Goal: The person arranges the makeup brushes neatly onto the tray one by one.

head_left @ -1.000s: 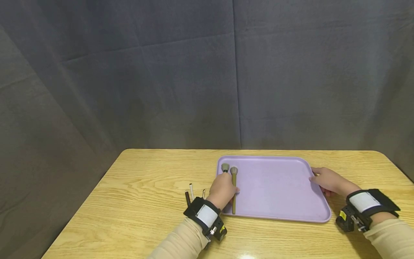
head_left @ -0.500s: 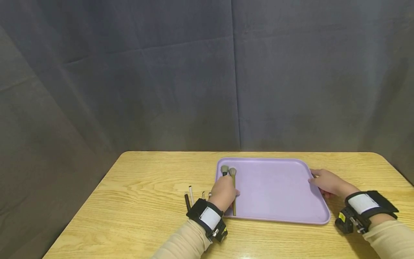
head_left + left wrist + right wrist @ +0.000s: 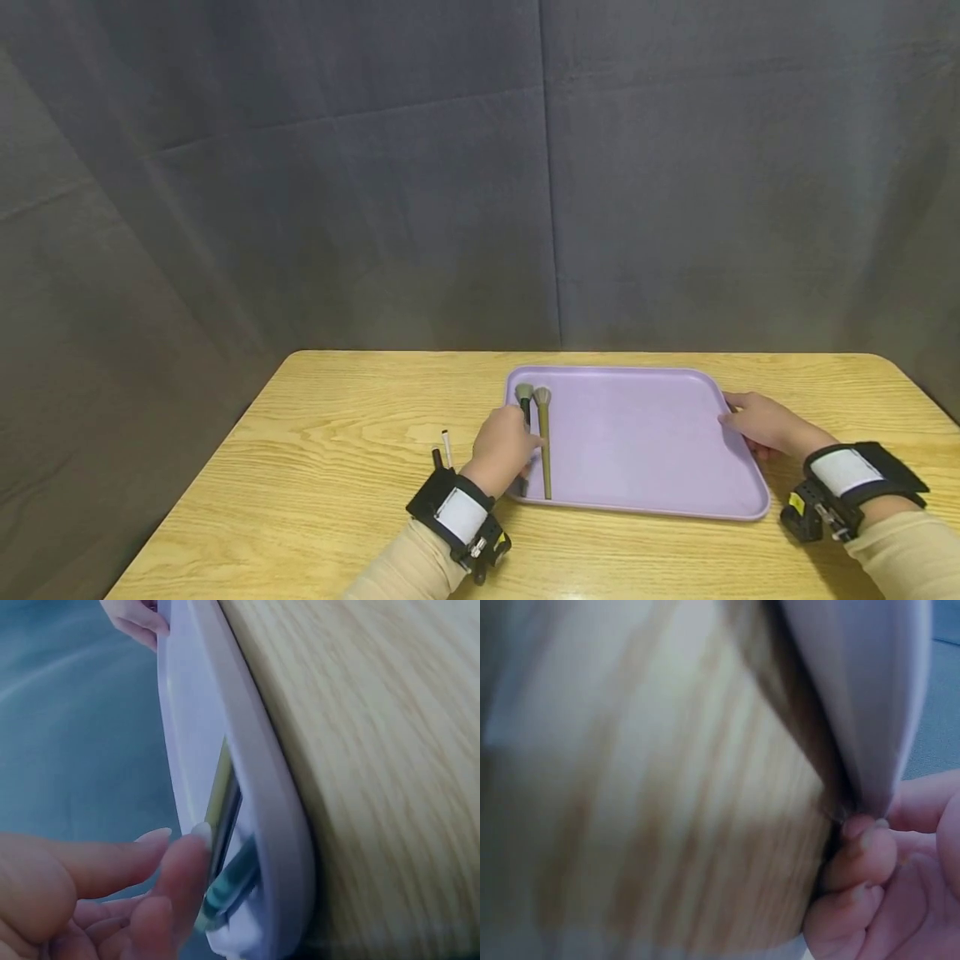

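A lilac tray [image 3: 630,442] lies on the wooden table. Along its left side rest two makeup brushes, one with a dark handle [image 3: 526,408] and one with an olive handle [image 3: 546,458], bristles toward the far edge. Over the dark brush's middle is my left hand [image 3: 501,446], partly hiding it. In the left wrist view the thumb and fingers of this hand [image 3: 112,892] are parted beside the handles and grip nothing. With my right hand [image 3: 768,423] I hold the tray's right rim; the right wrist view shows its fingertips [image 3: 862,859] at the tray's edge.
Left of the tray, a thin white-handled brush [image 3: 447,447] and a black-handled item [image 3: 437,458] lie on the table [image 3: 337,433], partly behind my left wrist strap. A dark grey curtain [image 3: 420,208] hangs behind the table.
My left hand has let go of the dark brush and shifted slightly left, uncovering more of its handle. The right hand stays at the tray's rim.
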`<state>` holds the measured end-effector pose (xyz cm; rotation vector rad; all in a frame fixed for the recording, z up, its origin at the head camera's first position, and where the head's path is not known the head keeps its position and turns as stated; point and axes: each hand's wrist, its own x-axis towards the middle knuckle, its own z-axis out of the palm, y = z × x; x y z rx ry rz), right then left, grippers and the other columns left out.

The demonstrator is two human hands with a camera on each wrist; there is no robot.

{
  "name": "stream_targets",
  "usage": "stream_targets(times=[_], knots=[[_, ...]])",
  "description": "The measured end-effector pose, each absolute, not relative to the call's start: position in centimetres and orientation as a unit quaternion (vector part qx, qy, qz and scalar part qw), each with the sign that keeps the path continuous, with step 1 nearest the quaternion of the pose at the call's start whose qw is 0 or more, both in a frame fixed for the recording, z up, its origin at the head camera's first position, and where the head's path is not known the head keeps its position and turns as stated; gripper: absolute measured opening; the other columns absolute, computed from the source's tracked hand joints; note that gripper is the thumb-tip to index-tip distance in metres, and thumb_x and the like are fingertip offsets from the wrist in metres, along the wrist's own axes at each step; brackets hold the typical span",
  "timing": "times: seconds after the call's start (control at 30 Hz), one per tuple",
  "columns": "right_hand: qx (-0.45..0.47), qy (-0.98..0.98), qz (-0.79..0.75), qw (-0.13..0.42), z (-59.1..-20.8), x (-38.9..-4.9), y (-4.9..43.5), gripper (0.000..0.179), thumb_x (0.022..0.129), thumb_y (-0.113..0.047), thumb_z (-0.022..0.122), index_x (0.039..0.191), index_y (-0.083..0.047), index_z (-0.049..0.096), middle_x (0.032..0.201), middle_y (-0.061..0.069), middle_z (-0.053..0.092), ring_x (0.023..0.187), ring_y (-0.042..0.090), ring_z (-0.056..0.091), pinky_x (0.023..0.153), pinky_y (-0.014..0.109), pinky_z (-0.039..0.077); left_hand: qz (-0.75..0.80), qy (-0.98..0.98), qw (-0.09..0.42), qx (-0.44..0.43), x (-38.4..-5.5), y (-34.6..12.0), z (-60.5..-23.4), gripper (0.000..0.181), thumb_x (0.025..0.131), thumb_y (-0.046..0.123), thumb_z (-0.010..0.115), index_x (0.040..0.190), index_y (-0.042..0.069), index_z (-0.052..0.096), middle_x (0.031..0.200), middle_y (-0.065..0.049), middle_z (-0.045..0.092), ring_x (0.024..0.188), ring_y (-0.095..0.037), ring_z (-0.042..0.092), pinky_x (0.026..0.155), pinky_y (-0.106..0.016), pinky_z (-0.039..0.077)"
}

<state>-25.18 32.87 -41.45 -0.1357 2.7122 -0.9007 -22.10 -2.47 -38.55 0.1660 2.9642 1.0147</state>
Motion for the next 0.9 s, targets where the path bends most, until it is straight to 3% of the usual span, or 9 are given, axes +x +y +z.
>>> stream_targets(times=[0.27,0.6,0.9], knots=[[-0.049,0.94,-0.308,0.14,-41.0,-25.2,32.8,0.063,0.096,-0.015,0.048,0.136,0.025,0.02,0.056,0.003,0.044,0.043,0.014,0.043,0.046,0.028,0.039,0.348,0.936,-0.006,0.052,-20.8,-4.6,-38.4,0.021,0.086,0.005,0.071,0.072,-0.001,0.057,0.052,-0.003,0.051,0.035,-0.008,0.05,0.035,-0.019,0.036],[-0.049,0.939,-0.31,0.142,-41.1,-25.1,32.7,0.062,0.097,-0.014,0.047,0.136,0.025,0.02,0.056,0.003,0.043,0.044,0.014,0.043,0.046,0.028,0.039,0.364,0.93,0.001,0.06,-19.9,-6.4,-38.5,0.023,0.086,-0.002,0.068,0.066,-0.002,0.056,0.049,-0.006,0.054,0.035,-0.017,0.057,0.033,-0.019,0.037],[-0.049,0.939,-0.31,0.141,-41.1,-25.1,32.8,0.062,0.097,-0.014,0.047,0.137,0.025,0.019,0.056,0.003,0.043,0.043,0.014,0.043,0.045,0.028,0.038,0.327,0.943,0.003,0.055,-19.3,-7.4,-38.5,0.034,0.087,0.0,0.064,0.056,0.004,0.051,0.042,-0.001,0.048,0.032,-0.015,0.054,0.03,-0.018,0.033]])
